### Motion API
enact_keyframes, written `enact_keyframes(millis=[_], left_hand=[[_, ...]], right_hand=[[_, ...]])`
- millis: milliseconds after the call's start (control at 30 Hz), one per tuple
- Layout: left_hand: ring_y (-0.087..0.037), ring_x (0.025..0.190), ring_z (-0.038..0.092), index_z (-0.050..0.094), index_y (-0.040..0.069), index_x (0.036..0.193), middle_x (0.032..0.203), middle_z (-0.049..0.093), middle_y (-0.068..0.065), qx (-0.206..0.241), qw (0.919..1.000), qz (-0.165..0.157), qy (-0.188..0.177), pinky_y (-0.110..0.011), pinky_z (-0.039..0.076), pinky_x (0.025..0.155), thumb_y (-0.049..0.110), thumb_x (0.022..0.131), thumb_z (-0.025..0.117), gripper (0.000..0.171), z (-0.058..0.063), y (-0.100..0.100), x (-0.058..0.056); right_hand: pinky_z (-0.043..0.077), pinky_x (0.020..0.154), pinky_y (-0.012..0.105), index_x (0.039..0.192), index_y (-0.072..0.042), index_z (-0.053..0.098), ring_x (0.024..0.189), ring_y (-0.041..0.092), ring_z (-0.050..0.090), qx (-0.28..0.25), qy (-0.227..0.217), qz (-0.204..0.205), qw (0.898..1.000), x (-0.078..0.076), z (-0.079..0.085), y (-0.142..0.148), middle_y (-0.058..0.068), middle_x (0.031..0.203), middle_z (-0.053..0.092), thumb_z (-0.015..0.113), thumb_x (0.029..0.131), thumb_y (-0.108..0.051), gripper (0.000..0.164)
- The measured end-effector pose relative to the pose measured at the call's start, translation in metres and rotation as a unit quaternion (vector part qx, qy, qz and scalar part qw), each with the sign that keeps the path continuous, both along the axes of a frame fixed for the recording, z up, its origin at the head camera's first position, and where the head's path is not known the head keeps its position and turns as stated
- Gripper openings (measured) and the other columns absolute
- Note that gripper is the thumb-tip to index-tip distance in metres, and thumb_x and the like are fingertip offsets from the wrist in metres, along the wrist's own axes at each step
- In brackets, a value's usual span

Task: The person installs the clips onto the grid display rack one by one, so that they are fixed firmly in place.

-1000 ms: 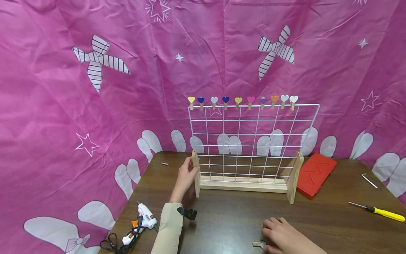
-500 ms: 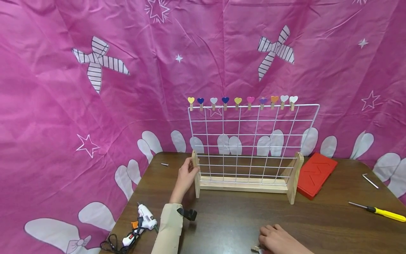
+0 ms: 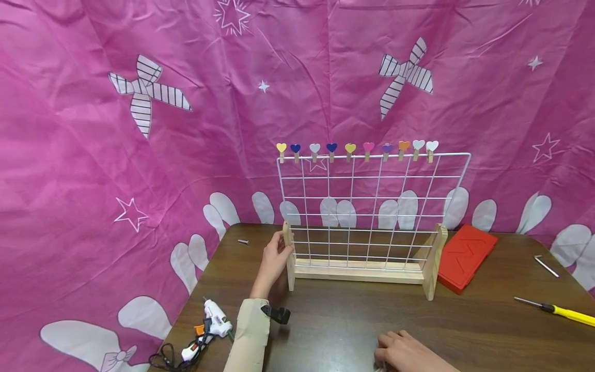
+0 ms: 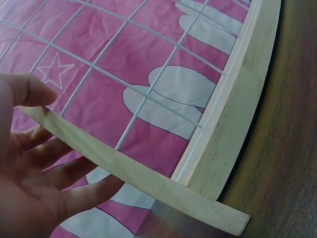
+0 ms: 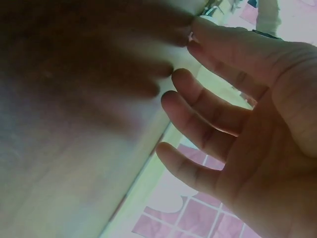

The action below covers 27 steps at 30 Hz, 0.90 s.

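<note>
Clothespin under right hand (image 3: pixel 409 354) barely visible, cut off at frame edge; whether fingers pinch it, cannot tell; left hand (image 3: pixel 275 258) grips left wooden foot of wire grid stand (image 3: pixel 367 217), thumb over edge; glue gun (image 3: pixel 211 325) behind left wrist; red case (image 3: pixel 466 256), screwdriver (image 3: pixel 555 309) beyond right hand; brown bench (image 3: pixel 334 320); pink cloth backdrop (image 3: pixel 116 155).

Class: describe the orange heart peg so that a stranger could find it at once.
Find the white wire grid standing in its wooden base on the brown table. Ten heart pegs line its top wire; the orange heart peg is third from the right, the only orange one.
</note>
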<state>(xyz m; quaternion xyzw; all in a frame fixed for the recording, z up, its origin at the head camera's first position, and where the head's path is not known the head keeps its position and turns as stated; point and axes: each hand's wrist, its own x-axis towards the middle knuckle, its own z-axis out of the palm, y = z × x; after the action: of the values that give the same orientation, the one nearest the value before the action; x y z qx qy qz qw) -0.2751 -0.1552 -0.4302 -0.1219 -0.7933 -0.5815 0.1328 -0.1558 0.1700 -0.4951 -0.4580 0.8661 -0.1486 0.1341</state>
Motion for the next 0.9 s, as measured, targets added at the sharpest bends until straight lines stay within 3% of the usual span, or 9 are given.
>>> enact_keyframes(millis=[133,200,333,400,533,600,700,833,900], left_hand=[[-0.032,0.115,0.052,0.048,-0.007,0.123,0.12,0.058,-0.019,0.002,1.0,-0.002,0.002,-0.042,0.041,0.098,-0.001,0.087,0.054,0.037,-0.001,0.002,-0.001],[-0.032,0.115,0.052,0.048,-0.007,0.122,0.12,0.058,-0.019,0.002,1.0,-0.004,0.005,-0.041,0.041,0.098,-0.001,0.087,0.054,0.036,-0.002,0.002,-0.001],[-0.032,0.115,0.052,0.048,-0.007,0.122,0.12,0.058,-0.019,0.006,0.9999,-0.003,0.008,-0.041,0.042,0.097,-0.002,0.087,0.054,0.036,-0.003,0.001,-0.002],[-0.032,0.115,0.052,0.048,-0.007,0.122,0.12,0.059,-0.018,0.007,1.0,-0.001,0.007,-0.042,0.042,0.097,-0.002,0.087,0.054,0.036,-0.003,0.001,-0.002],[-0.031,0.115,0.052,0.048,-0.006,0.122,0.12,0.059,-0.018,0.004,1.0,0.003,0.003,-0.043,0.042,0.098,-0.002,0.087,0.054,0.036,-0.001,0.0,-0.003],[-0.031,0.115,0.052,0.049,-0.006,0.121,0.12,0.059,-0.018,0.005,1.0,0.003,0.003,-0.042,0.041,0.098,-0.002,0.087,0.054,0.035,-0.001,0.0,-0.003],[-0.032,0.116,0.051,0.048,-0.007,0.121,0.12,0.058,-0.019,0.007,1.0,0.001,0.002,-0.042,0.041,0.098,-0.002,0.087,0.054,0.035,0.0,0.0,-0.003],[-0.032,0.116,0.051,0.048,-0.007,0.122,0.12,0.058,-0.019,0.007,1.0,-0.002,0.003,-0.042,0.041,0.098,-0.002,0.087,0.054,0.036,-0.001,0.0,-0.002],[-0.032,0.116,0.051,0.048,-0.007,0.122,0.121,0.058,-0.019,0.006,1.0,-0.001,0.003,-0.042,0.041,0.098,-0.002,0.087,0.054,0.036,-0.001,0.0,-0.002]], right_hand=[[0.035,0.058,0.019,0.082,-0.029,0.062,0.07,-0.005,0.039,-0.025,-0.012,0.001,1.0,0.001,0.004,0.003,-0.022,0.077,0.041,0.062,0.084,-0.042,0.013],[0.036,0.057,0.016,0.083,-0.029,0.062,0.071,-0.005,0.04,-0.057,-0.03,-0.003,0.998,0.002,0.008,0.006,-0.022,0.078,0.044,0.063,0.084,-0.039,0.01],[0.041,0.06,0.016,0.088,-0.032,0.062,0.077,-0.003,0.045,-0.142,-0.014,-0.009,0.99,0.005,0.022,0.012,-0.021,0.088,0.048,0.066,0.084,-0.03,0.006],[0.044,0.063,0.019,0.091,-0.032,0.061,0.081,0.0,0.048,-0.199,0.012,-0.002,0.98,0.004,0.031,0.015,-0.018,0.093,0.05,0.068,0.083,-0.021,0.014],[0.045,0.071,0.018,0.093,-0.027,0.061,0.086,0.005,0.053,-0.309,0.088,0.013,0.947,-0.003,0.054,0.02,-0.011,0.097,0.053,0.073,0.074,-0.003,0.033],[0.043,0.074,0.016,0.093,-0.024,0.061,0.087,0.007,0.053,-0.337,0.138,0.007,0.931,-0.009,0.073,0.026,-0.008,0.097,0.054,0.075,0.069,0.002,0.038],[0.039,0.079,0.013,0.096,-0.024,0.06,0.091,0.008,0.052,-0.316,0.214,-0.031,0.924,-0.017,0.111,0.04,-0.008,0.101,0.054,0.075,0.069,0.001,0.039],[0.036,0.084,0.014,0.096,-0.021,0.061,0.095,0.008,0.049,-0.251,0.318,-0.047,0.913,-0.031,0.169,0.06,-0.007,0.104,0.054,0.063,0.086,-0.021,0.009],[0.037,0.081,0.02,0.093,-0.018,0.062,0.094,0.01,0.048,-0.22,0.358,-0.047,0.906,-0.038,0.197,0.068,-0.004,0.104,0.054,0.05,0.093,-0.035,0.02]])
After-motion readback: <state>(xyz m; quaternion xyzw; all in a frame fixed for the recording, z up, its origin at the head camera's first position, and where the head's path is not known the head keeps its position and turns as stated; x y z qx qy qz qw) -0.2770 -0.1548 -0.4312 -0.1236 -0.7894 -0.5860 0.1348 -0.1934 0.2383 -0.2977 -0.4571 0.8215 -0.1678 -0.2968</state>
